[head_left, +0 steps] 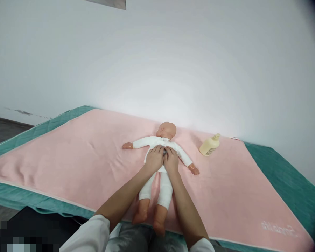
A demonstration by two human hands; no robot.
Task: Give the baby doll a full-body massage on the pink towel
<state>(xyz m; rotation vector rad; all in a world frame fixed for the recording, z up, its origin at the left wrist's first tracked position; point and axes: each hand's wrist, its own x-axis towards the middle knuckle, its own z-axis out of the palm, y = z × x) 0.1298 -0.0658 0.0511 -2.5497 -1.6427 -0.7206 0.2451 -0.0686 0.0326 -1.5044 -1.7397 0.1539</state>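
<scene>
A baby doll (166,190) in a white cloth body lies stretched out, its bare head away from me and its arms spread wide. Its face is turned out of view. My left hand (155,157) rests on the doll's torso, palm down, with the fingers laid forward along the cloth. Close beside it, my right hand (171,159) lies on the other half of the torso in the same way, fingers extended. Something small and dark shows between the two hands, too little of it to name. The torso's middle is hidden under my hands.
Under the doll is a pink blanket (81,150) over a green padded mat (283,175). A pale yellow pump bottle (209,145) lies tilted on the blanket, right of the doll. A white wall (157,63) rises behind the far edge.
</scene>
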